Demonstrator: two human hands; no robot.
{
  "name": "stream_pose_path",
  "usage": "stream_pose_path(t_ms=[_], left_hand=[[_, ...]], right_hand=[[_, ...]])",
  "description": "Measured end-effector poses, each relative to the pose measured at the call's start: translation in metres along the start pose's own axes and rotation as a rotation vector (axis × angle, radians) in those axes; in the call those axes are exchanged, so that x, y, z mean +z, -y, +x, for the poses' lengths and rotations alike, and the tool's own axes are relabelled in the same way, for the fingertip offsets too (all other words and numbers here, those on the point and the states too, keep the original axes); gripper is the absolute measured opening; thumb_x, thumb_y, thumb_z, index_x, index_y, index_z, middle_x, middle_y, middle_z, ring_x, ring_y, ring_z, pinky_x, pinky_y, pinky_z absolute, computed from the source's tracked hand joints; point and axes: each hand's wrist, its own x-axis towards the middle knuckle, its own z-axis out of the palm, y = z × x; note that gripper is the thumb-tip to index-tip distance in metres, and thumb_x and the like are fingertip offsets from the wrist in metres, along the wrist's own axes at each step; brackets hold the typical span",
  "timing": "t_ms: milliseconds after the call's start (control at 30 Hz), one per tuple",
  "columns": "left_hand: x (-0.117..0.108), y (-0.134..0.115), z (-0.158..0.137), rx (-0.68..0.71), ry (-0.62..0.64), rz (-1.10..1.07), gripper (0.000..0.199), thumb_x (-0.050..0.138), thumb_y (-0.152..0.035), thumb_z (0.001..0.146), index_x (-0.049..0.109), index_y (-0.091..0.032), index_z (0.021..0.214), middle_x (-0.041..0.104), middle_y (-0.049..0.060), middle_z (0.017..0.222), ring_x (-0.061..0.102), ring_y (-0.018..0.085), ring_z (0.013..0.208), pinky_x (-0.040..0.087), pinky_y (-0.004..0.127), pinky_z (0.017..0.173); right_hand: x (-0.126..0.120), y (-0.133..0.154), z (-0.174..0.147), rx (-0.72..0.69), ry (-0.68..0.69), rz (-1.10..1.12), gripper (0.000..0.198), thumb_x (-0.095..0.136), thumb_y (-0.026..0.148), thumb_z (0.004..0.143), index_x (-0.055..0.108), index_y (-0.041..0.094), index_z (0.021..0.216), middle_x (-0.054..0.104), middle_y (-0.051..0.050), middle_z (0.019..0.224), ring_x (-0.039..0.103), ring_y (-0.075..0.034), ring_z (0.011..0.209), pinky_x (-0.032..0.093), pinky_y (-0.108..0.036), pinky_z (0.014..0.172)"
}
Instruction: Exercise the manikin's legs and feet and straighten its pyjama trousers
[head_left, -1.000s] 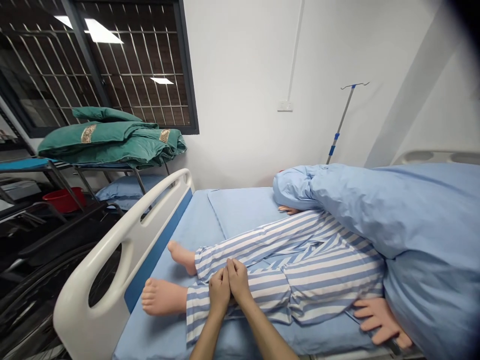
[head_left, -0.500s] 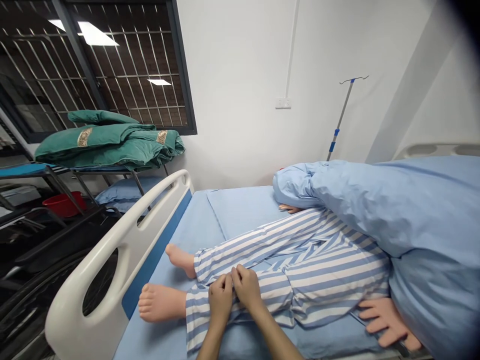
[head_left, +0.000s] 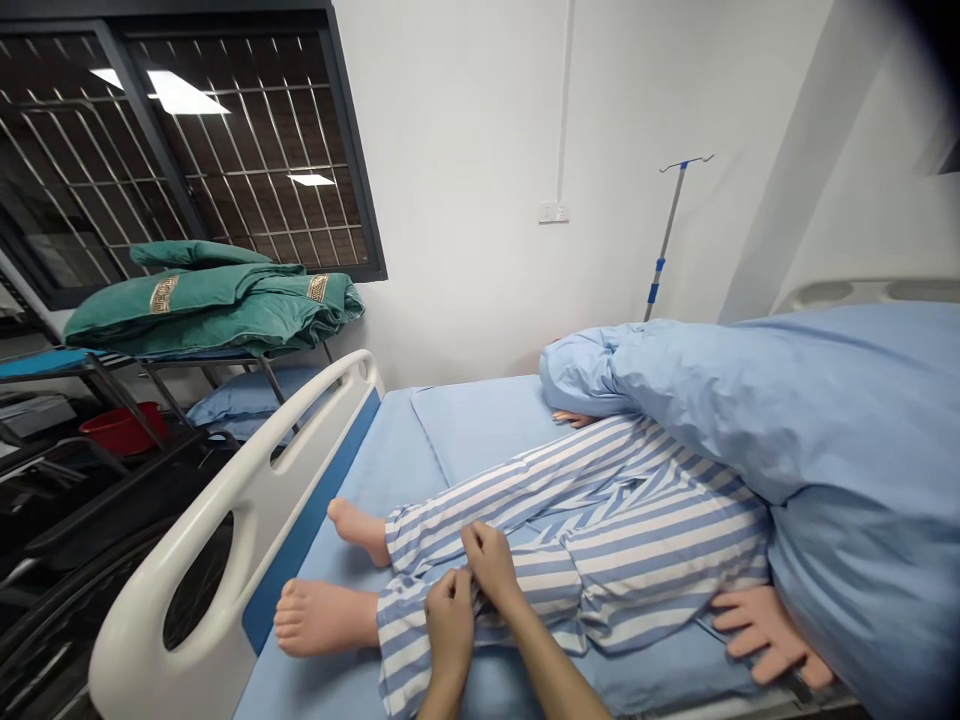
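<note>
Hosp. bed [head_left: 480,440] w/ light blue sheet, white footboard [head_left: 247,500] w/ blue panel on its inner side at the near-left end. On the sheet: a manikin [head_left: 585,530] in blue-and-white striped pyjamas, lying lengthwise, both bare feet [head_left: 315,615] just short of the footboard, one foot nearer the camera, the other behind it. Manikin's hand [head_left: 765,630] rests flat on the sheet at the near edge. Light blue duvet [head_left: 787,420] bunched over the upper body, covering the right part of the bed down to the hips. White headboard [head_left: 862,292] shows behind the duvet.
</note>
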Motion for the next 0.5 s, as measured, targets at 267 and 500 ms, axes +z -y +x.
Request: stream_pose_path(t_ms=[267, 500], left_hand=[[0.012, -0.035, 0.038, 0.008, -0.032, -0.282, 0.031, 0.043, -0.038, 0.069, 0.029, -0.02, 0.047, 0.027, -0.006, 0.045, 0.027, 0.009, 0.048, 0.025, 0.022, 0.047], [0.024, -0.013, 0.051, 0.038, 0.06, -0.116, 0.027, 0.044, -0.036, 0.065, 0.034, -0.019, 0.046, 0.034, -0.005, 0.044, 0.031, 0.009, 0.05, 0.023, 0.023, 0.048]], right_hand=[[-0.007, -0.005, 0.002, 0.034, 0.022, 0.245, 0.035, 0.037, 0.037, 0.079, 0.03, 0.017, 0.051, 0.029, 0.005, 0.049, 0.029, -0.008, 0.05, 0.022, -0.021, 0.049], [-0.008, -0.003, 0.001, 0.051, 0.024, 0.317, 0.033, 0.036, 0.035, 0.08, 0.03, 0.017, 0.053, 0.03, 0.005, 0.051, 0.03, -0.008, 0.051, 0.025, -0.021, 0.05]])
